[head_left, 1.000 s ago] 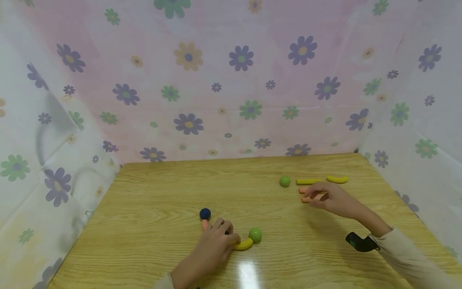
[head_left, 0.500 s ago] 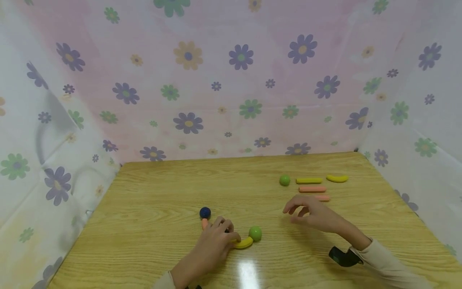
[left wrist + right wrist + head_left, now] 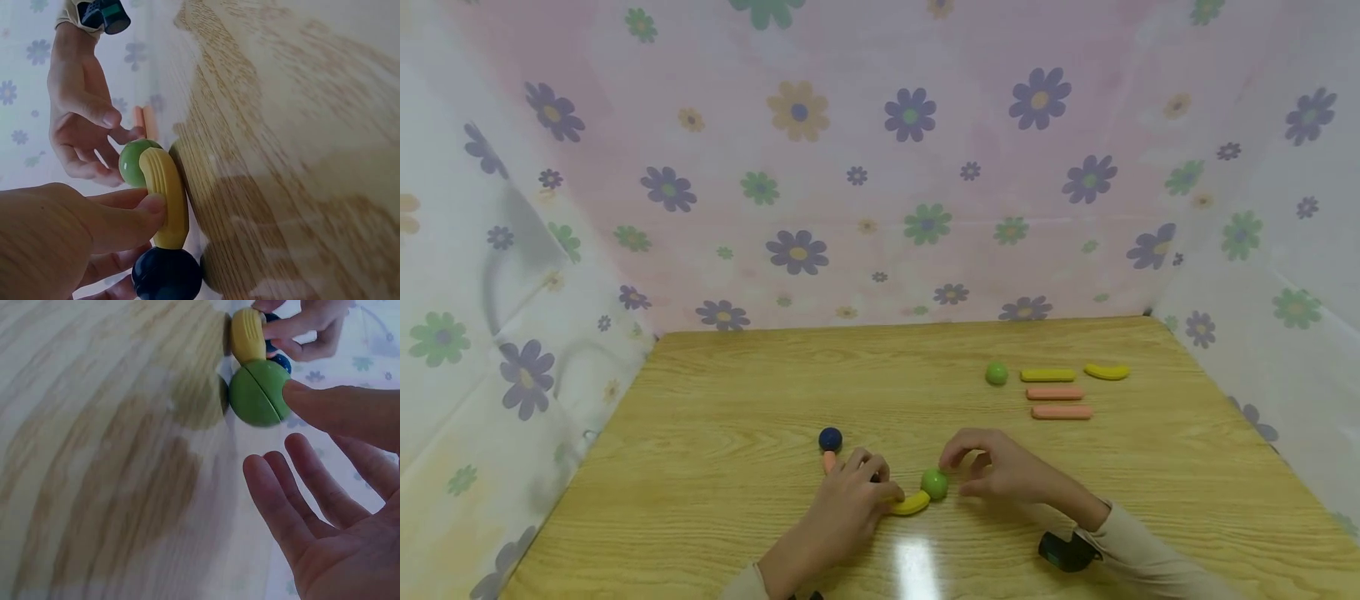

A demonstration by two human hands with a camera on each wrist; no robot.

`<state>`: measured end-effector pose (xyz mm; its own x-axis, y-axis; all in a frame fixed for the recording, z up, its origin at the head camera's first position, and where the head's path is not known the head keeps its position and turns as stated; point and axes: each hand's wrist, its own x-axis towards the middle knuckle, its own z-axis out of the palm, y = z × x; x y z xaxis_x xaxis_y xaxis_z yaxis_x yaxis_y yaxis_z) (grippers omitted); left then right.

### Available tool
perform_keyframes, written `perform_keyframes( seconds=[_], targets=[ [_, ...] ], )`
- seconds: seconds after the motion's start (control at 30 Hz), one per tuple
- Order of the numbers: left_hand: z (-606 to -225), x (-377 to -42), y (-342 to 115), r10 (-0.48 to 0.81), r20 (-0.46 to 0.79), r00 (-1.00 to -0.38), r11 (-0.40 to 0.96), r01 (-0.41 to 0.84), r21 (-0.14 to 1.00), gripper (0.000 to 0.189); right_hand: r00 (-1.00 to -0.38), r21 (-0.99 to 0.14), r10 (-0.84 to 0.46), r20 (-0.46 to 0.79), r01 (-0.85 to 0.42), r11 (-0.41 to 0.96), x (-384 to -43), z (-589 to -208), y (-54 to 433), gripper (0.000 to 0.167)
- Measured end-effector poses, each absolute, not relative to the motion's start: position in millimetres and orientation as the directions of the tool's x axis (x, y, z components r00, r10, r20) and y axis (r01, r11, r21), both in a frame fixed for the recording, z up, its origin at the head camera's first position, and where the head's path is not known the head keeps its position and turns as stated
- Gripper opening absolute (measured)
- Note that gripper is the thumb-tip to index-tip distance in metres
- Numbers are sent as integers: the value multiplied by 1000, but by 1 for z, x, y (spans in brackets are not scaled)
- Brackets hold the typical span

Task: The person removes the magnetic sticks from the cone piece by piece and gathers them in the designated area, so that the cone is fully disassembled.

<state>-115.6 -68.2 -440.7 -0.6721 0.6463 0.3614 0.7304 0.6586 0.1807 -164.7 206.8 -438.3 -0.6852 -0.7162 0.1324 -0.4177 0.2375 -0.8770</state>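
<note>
My left hand (image 3: 842, 500) pinches a curved yellow rod (image 3: 170, 194) between thumb and fingers. One end of the rod meets a green ball (image 3: 935, 483), the other a dark blue ball (image 3: 166, 275) mostly hidden by this hand in the head view. A second dark blue ball (image 3: 831, 439), joined to a salmon-pink rod (image 3: 829, 462), lies just beyond the left hand, which covers part of that rod. My right hand (image 3: 1007, 467) stands just right of the green ball, holding nothing. Its fingers (image 3: 269, 494) are spread and bent slightly, with the thumb overlapping the ball in the right wrist view.
At the back right of the wooden table (image 3: 737, 392) lie another green ball (image 3: 997, 373), a straight yellow rod (image 3: 1048, 376), a curved yellow rod (image 3: 1107, 372) and two pink rods (image 3: 1055, 393). Flowered cloth (image 3: 880, 167) surrounds the table at the back and sides.
My right hand has moved left and toward me, from over the pink rods to beside the nearer green ball, uncovering those rods. The left hand has stayed in place.
</note>
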Motion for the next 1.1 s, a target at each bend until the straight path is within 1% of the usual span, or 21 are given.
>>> perform_keyframes(
  seconds=[0.23, 0.37, 0.53, 0.73, 0.9, 1.1],
  targets=[
    [-442, -116, -67, 646, 361, -672, 657, 731, 183, 8, -655, -906, -738, 161, -395, 153, -165, -448, 189, 32],
    [-442, -116, -66, 640, 356, -681, 663, 724, 192, 8, -653, -912, -741, 158, -385, 144, -164, -450, 183, 29],
    [-443, -115, -65, 629, 381, -678, 669, 721, 181, 7, -670, -908, -729, 143, -381, 172, -163, -451, 182, 27],
    [-443, -114, -63, 620, 373, -690, 689, 707, 163, 7, -708, -911, -693, 135, -364, 194, -161, -451, 181, 27],
    [-442, -112, -62, 608, 358, -709, 711, 687, 152, 7, -740, -901, -655, 153, -377, 216, -160, -453, 180, 27],
    [-442, -112, -64, 587, 370, -720, 722, 673, 161, 7, -831, -869, -536, 151, -370, 328, -164, -450, 194, 26]
  ],
)
